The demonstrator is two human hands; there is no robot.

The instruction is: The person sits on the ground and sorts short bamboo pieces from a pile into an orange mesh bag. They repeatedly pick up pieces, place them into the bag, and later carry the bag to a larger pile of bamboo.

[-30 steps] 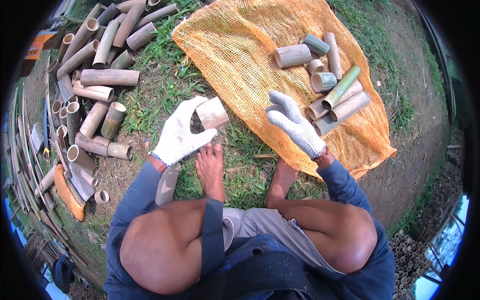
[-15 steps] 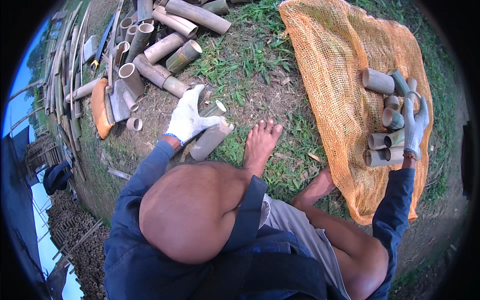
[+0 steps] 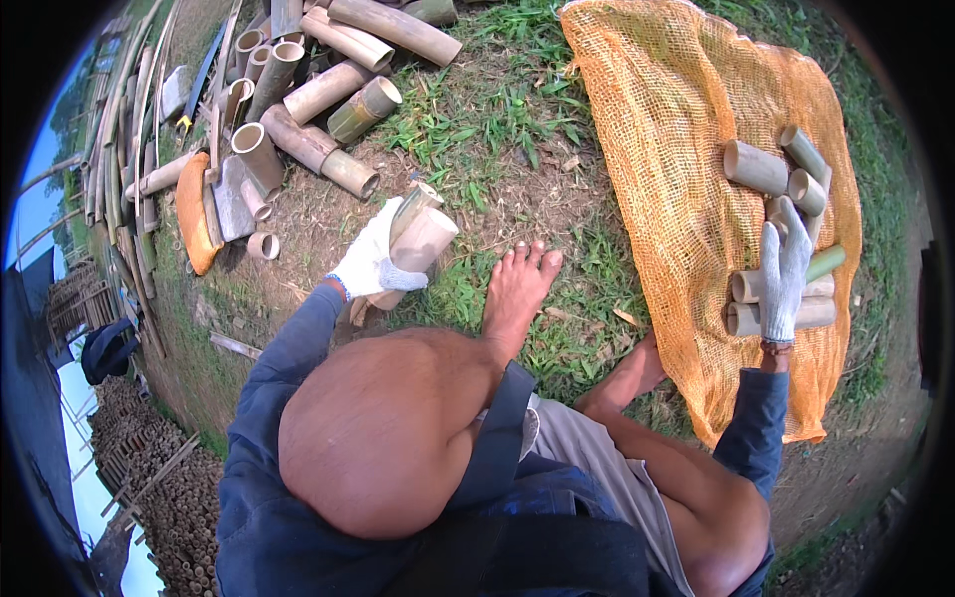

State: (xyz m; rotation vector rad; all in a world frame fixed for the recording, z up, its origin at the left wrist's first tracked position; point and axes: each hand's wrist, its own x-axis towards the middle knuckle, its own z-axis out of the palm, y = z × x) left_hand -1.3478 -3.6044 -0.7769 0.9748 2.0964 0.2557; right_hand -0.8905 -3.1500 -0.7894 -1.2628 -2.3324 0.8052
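Note:
In a white knit glove, my left hand (image 3: pixel 370 257) is closed around two bamboo tubes lying side by side; the wider, paler bamboo tube (image 3: pixel 425 239) sits nearer me, the narrower one (image 3: pixel 413 204) behind it. They tilt just off the ground left of my bare foot. My right hand (image 3: pixel 786 269), also gloved, stretches its fingers over the bamboo pieces (image 3: pixel 819 284) on the orange mesh sack (image 3: pixel 662 179). It hides part of them, and no piece shows in its grip. Beyond its fingertips lie a grey tube (image 3: pixel 756 167) and several shorter ones (image 3: pixel 806 191).
A heap of cut bamboo tubes (image 3: pixel 323 90) fills the far left, with a saw (image 3: pixel 202 80) beside it. An orange pad (image 3: pixel 196 214) rests against a grey block (image 3: pixel 235 199). Long poles (image 3: pixel 119 149) lie along the left edge. My bare foot (image 3: pixel 519 289) stands on the grass.
My left hand has closed on two bamboo tubes and raised them slightly. My right hand has let go of a short bamboo ring and shifted left and nearer; several pieces on the sack have shifted.

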